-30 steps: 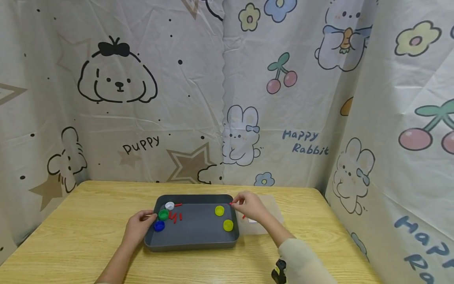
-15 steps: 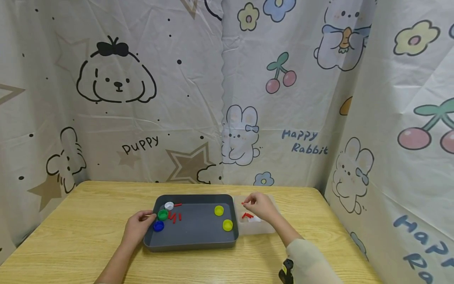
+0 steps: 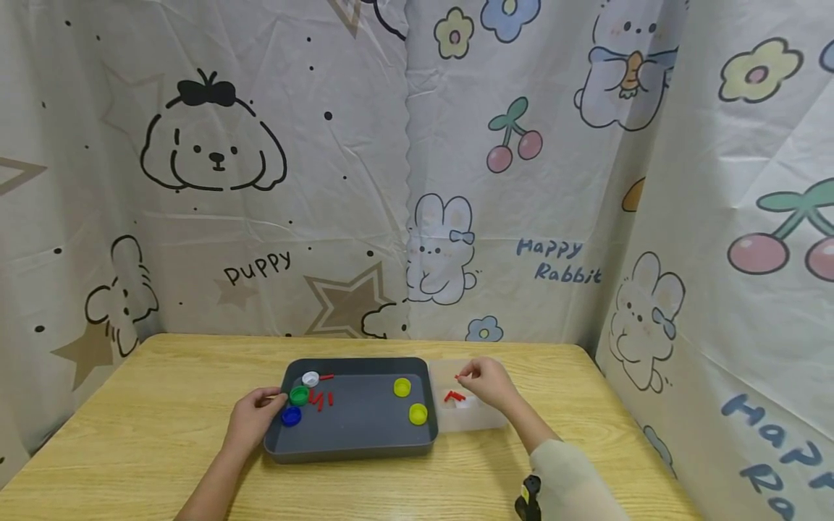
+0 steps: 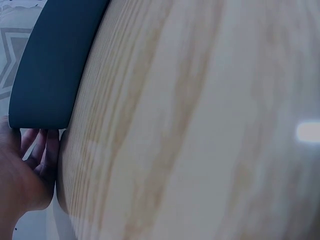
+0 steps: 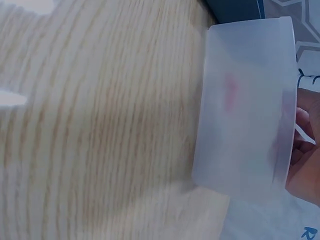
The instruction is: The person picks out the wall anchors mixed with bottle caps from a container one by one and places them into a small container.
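Grey tray (image 3: 355, 420) holds five caps (image 3: 402, 388), two yellow; left hand (image 3: 253, 418) grips it, right hand (image 3: 490, 383) pinches one red stick (image 3: 457, 376).

High head view, wrist views near table (image 3: 365, 492)

Over the remote feed I count two yellow caps (image 3: 402, 387), one white cap (image 3: 310, 378), one green cap (image 3: 299, 395) and one blue cap (image 3: 291, 416). I have one grey tray (image 3: 352, 456), one translucent box (image 3: 476, 422), one table (image 3: 182, 376). Of red sticks (image 3: 330, 399), I make out at least four in the tray, at least two in the box; overlaps blur my tally.
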The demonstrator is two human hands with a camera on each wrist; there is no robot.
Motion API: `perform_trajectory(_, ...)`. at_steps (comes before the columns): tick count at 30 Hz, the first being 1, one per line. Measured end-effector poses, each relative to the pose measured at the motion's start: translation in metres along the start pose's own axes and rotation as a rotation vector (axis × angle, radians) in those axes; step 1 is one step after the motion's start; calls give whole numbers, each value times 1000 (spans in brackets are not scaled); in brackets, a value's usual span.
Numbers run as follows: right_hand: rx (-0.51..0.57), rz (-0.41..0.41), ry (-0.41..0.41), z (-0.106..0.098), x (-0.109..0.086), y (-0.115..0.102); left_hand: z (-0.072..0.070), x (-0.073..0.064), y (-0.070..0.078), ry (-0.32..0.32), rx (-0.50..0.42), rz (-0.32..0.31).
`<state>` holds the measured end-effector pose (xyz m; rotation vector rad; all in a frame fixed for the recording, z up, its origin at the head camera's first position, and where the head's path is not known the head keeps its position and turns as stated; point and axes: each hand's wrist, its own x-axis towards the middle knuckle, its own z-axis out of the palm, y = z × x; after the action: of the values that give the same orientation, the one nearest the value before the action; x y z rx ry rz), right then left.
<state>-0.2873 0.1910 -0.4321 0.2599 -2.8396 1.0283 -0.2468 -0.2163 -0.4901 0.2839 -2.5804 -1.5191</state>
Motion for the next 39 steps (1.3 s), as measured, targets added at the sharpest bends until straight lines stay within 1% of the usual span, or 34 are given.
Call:
perform_trajectory(7,0,53,-3,8,0,8,0,2,-3,8,1,1)
perform_trajectory(12,-25,81,22,8,-1,8,1,3,-3,13,0,-5)
perform_trajectory(18,-58,117,47,7,0,9,1,1,-2,-1,-6,-7)
perform_trajectory(20,-63,121,51,7,1,10,2,1,-2,0,-3,-18)
perform_trajectory(29,-77,133,68,8,3,11,1,1,-3,1,1,-18)
perform_trajectory(39,-89,134,58,8,2,7,2,2,-4,7,-3,-17)
